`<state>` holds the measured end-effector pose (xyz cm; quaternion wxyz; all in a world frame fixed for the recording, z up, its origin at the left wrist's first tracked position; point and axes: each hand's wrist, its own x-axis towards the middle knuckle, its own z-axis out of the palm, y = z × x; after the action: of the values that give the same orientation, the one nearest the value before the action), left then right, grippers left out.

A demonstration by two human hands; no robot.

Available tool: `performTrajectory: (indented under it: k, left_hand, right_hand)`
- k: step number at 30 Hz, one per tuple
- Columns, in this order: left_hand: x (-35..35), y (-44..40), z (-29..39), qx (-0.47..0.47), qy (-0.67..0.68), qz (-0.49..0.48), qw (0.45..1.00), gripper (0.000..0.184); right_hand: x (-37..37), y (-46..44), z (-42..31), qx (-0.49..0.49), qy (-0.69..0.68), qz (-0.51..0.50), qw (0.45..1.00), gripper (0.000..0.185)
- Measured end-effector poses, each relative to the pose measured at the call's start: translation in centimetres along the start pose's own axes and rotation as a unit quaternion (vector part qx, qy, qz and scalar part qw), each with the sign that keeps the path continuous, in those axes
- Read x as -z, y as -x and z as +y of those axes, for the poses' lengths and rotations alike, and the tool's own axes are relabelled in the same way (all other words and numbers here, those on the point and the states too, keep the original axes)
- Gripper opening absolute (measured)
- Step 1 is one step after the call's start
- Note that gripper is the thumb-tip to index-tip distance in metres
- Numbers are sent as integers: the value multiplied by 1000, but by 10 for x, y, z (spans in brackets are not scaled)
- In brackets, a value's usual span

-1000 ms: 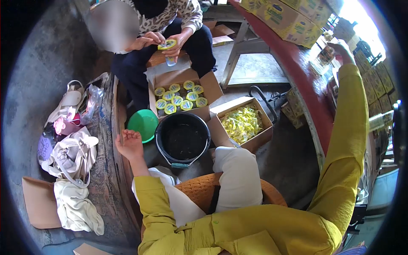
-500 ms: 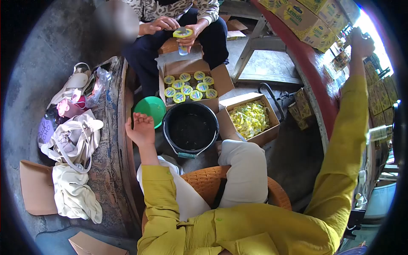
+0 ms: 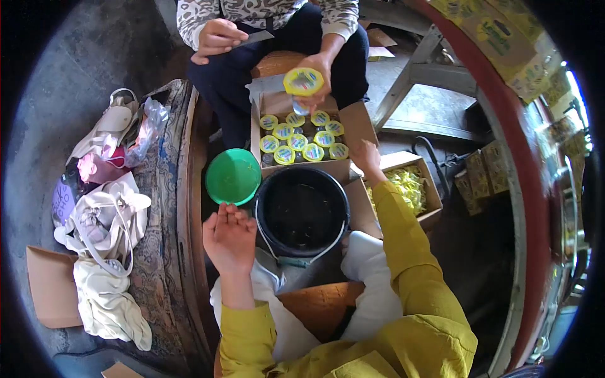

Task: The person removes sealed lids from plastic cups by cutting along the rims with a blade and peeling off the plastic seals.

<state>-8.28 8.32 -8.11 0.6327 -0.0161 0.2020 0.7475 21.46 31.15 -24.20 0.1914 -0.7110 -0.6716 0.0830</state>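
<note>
My left hand is raised palm up in front of the green basin, fingers loosely stretched and nothing in it. Beside the right flap of an open carton is my right hand; its fingers are partly hidden, and whether they touch the flap I cannot make out. Inside the carton stand several plastic cups with yellow printed lids. Across from me, a person's hand holds another yellow-lidded cup above the carton. That person's other hand has a flat grey blade-like piece.
A black bucket stands between my knees and the carton. To its right, a smaller box holds yellow wrappers. Bags lie along the left, on and beside a patterned bench. Printed lemon cartons line the red-edged table at right.
My right hand has come down from the table at far right to the carton's flap. The other person's cup has been lowered toward the carton, and their hands have moved apart.
</note>
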Motion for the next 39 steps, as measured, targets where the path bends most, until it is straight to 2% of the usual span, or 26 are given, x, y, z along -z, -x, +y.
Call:
performTrajectory:
  k: [3, 6, 7, 11, 14, 17, 20, 21, 22, 24, 25, 28, 30, 32, 34, 36, 37, 38, 39]
  left_hand:
    - [0, -1, -5, 11, -21, 12, 1000, 25]
    - [-1, -3, -6, 9, -52, 40, 998, 25]
    - [-1, -4, -7, 4, -56, 40, 998, 25]
    - [-6, -5, -12, 0, -73, 59, 996, 25]
    - [-5, -5, -14, 1, -83, 51, 995, 28]
    - [-1, -6, -13, 3, -88, 63, 994, 28]
    - [0, -5, -13, 3, -92, 67, 994, 28]
    - [0, -6, -14, -6, -94, 61, 994, 28]
    - [0, -6, -13, -13, -98, 57, 993, 29]
    - [0, -4, -14, -21, -123, 54, 991, 30]
    - [0, -5, -16, -25, -141, 47, 989, 31]
    - [-4, -4, -23, -34, -243, 6, 969, 33]
    - [-1, -4, -30, -40, -336, -24, 941, 37]
    - [-3, 1, -39, -60, -459, -55, 885, 48]
    - [-4, 6, -47, -77, -561, -92, 819, 59]
    - [-4, 9, -51, -87, -646, -140, 746, 68]
    - [-5, 12, -55, -105, -669, -161, 718, 72]
    - [-7, 13, -60, -124, -691, -183, 688, 76]
    - [-10, 14, -65, -127, -699, -197, 675, 82]
  right_hand:
    - [-66, -17, 34, 55, 32, -51, 997, 38]
    - [-102, -31, 41, 30, 2, -29, 999, 42]
    - [-107, -35, 41, 19, -15, -59, 998, 51]
    - [-131, -51, 40, 0, 57, -123, 991, 67]
    - [-160, -55, 50, -8, 107, -103, 989, 74]
    - [-188, -55, 61, 21, 147, -56, 987, 64]
    - [-197, -63, 63, -16, 194, -34, 980, 49]
    - [-190, -68, 56, -46, 177, -21, 983, 39]
    - [-160, -60, 35, -44, 209, 12, 977, 37]
    - [-116, -59, 13, -61, 101, -11, 993, 63]
    - [-99, -66, 11, -84, 70, -78, 991, 82]
    - [-37, -57, 1, -26, 116, -133, 984, 92]
    - [5, -47, -2, 26, 128, -166, 977, 106]
    - [68, -15, -26, 72, 105, -170, 977, 91]
    - [112, 16, -33, 154, -3, -161, 975, 80]
    - [152, 56, -52, 224, -1, -92, 970, 74]
    - [167, 68, -56, 252, -88, -122, 956, 72]
    - [184, 85, -68, 293, -133, -111, 940, 70]
    - [200, 103, -82, 298, -128, -120, 938, 70]
